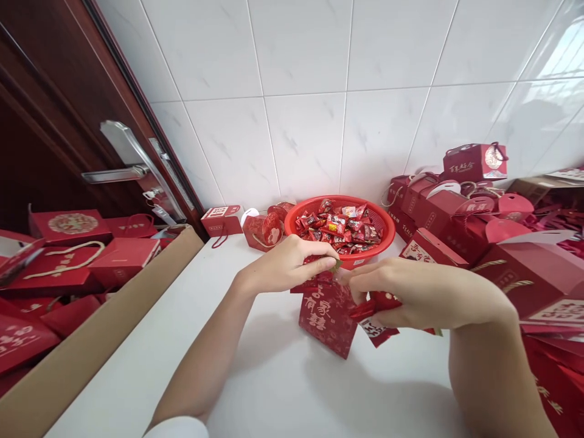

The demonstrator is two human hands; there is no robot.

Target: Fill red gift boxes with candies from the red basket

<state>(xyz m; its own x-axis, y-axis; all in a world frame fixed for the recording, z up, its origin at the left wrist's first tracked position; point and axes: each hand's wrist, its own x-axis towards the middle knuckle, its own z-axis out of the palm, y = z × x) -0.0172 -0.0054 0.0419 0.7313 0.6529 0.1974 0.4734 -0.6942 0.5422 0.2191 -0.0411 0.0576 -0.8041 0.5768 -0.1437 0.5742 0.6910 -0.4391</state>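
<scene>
A dark red box with pale Chinese characters stands tilted on the white table, below both hands. My left hand is at its top left, thumb and fingers pinched on a small green-edged piece. Several red-wrapped candies are in my right hand, whose fingers reach over the box's right edge. The box opening is partly hidden by my hands. Just behind them is a red plastic basket holding many wrapped candies.
Red gift boxes are piled on the right, and smaller ones stand by the tiled wall. At the left, a cardboard carton holds more red boxes beside a dark door with a metal handle.
</scene>
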